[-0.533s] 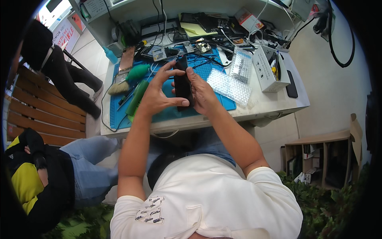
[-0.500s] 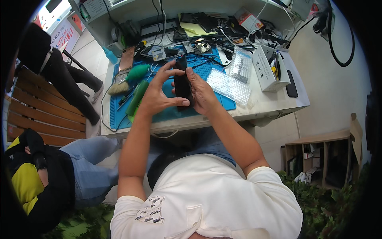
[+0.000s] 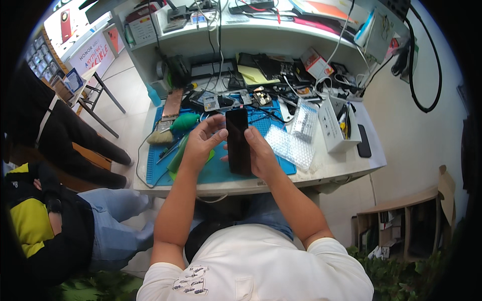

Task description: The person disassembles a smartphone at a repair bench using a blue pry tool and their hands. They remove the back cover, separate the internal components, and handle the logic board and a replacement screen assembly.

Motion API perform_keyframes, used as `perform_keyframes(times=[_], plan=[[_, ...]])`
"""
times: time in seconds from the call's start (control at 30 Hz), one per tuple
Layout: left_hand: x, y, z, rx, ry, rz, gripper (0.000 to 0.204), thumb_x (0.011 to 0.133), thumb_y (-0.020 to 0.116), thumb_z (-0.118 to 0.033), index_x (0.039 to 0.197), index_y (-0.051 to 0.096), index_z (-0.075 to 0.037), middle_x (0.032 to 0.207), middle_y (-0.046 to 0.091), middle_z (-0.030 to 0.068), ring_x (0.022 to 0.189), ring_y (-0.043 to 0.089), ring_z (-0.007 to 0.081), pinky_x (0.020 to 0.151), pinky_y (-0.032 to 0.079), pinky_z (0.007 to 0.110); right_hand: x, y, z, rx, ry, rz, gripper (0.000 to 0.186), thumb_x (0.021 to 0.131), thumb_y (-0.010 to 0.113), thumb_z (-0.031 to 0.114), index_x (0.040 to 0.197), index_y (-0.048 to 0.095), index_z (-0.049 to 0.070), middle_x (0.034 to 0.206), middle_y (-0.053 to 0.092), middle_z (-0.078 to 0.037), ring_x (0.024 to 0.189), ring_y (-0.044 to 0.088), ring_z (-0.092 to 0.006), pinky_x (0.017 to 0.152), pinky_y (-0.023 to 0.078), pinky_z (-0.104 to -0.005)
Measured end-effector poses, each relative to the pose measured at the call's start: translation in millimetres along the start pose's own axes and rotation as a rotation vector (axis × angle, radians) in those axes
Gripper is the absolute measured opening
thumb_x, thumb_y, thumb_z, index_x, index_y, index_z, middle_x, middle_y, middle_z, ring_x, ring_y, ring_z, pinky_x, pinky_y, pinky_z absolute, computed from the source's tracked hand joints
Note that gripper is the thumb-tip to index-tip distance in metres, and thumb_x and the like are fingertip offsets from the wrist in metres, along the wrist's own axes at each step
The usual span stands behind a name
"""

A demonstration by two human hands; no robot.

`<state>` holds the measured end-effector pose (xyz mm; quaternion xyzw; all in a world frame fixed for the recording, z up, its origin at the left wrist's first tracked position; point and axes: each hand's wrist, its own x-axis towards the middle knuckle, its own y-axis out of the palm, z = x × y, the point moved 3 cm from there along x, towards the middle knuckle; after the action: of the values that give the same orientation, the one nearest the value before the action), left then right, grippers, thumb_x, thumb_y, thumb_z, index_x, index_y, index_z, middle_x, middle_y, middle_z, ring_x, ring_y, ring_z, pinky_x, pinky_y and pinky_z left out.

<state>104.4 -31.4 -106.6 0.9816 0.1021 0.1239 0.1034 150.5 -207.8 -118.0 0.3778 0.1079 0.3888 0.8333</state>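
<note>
Held phone above front part of mat, long axis running front to back, dark face turned toward head camera. Had right hand wrapped round phone: thumb along right edge, fingers passing behind, tips showing at left edge, so a real grasp. Had left hand at phone's upper left edge, thumb and index finger half bent against or just beside it; couldn't tell contact or pressure there. Saw green cylinder on mat, partly behind left wrist, and green bulb on mat's left side. Noted brush at mat's left edge, copper plate at its far left corner. Spotted bubble wrap over mat's right edge, wrapped pack just behind. Found white box right of mat with tools inside, second phone farther right. Saw circuit board by mat's far edge, among cables too tangled to sort. Noted seated person well left of mat, also standing person in dark trousers.
</note>
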Motion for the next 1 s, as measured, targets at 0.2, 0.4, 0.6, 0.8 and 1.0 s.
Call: perform_keyframes(times=[0.2,0.4,0.6,0.8,1.0], plan=[[-1,-1,-9,-0.092,-0.003,0.079,0.031,0.097,0.08,-0.013,0.123,0.073,0.003,0.108,0.077,0.0073,0.102,0.07,0.0152,0.093,0.054,0.03,2,-4,11,-0.045,-0.01,0.296,0.045,0.113,0.055,0.038,0.144,0.046,0.006,0.136,0.064,-0.015,0.129,0.065,-0.03,0.109,0.055,-0.0533],[-10,3,-22,-0.127,0.104,0.054,0.019,0.092,0.084,-0.002,0.109,0.076,0.0,0.101,0.077,0.004,0.094,0.071,0.0118,0.085,0.057,0.027,-2,-27,14,-0.21,0.025,0.291,0.051,0.113,0.056,0.035,0.153,0.051,0.003,0.142,0.064,-0.012,0.129,0.063,-0.0229,0.113,0.048,-0.0414],[-14,-12,-11,0.176,0.307,-0.084,0.019,0.089,0.086,0.0,0.105,0.076,0.0,0.099,0.075,0.0026,0.092,0.068,0.01,0.084,0.056,0.026,0,-13,41,-0.673,-0.253,0.022,0.037,0.108,0.067,0.023,0.139,0.068,0.001,0.129,0.07,-0.008,0.115,0.065,-0.0141,0.1,0.054,-0.0325],[-22,-14,-3,0.273,0.358,-0.103,0.018,0.09,0.084,0.002,0.105,0.075,-0.001,0.1,0.072,0.0023,0.094,0.067,0.0097,0.086,0.055,0.026,-7,3,62,-0.662,-0.396,-0.112,0.02,0.096,0.081,0.008,0.114,0.08,0.001,0.106,0.072,-0.007,0.088,0.071,-0.0116,0.073,0.061,-0.0257],[-21,-17,-4,0.293,0.423,-0.067,0.019,0.087,0.085,0.005,0.103,0.077,0.0,0.102,0.074,0.0049,0.095,0.067,0.0126,0.086,0.055,0.028,-8,12,59,-0.679,-0.378,-0.126,0.014,0.093,0.083,0.008,0.105,0.081,0.0,0.102,0.074,-0.01,0.085,0.072,-0.0134,0.07,0.062,-0.0261]])
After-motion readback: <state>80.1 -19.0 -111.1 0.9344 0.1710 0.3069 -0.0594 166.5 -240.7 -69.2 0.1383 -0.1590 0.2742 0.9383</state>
